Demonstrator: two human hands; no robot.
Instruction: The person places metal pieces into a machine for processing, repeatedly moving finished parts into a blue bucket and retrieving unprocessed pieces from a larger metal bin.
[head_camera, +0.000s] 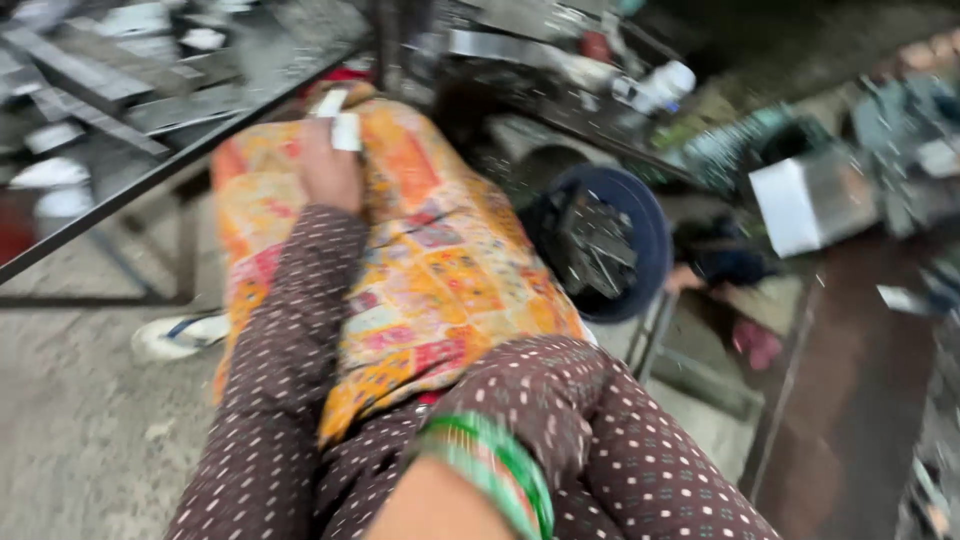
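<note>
The view is blurred by motion. My left hand (328, 172) reaches out of a brown dotted sleeve and rests on an orange and yellow patchwork cloth (440, 270) spread over my lap. Its fingers hold small flat white pieces (343, 122) at the far end of the cloth. At the bottom, my right forearm shows green bangles (495, 470) at the wrist. The right hand itself is hidden behind the dotted fabric of my knee (590, 420).
A dark metal table frame (150, 180) with grey metal parts stands at the left. A blue tub (650, 240) of dark metal pieces sits to the right of my lap. A white box (795, 205), a white bottle (660, 85) and a white sandal (180, 335) lie around.
</note>
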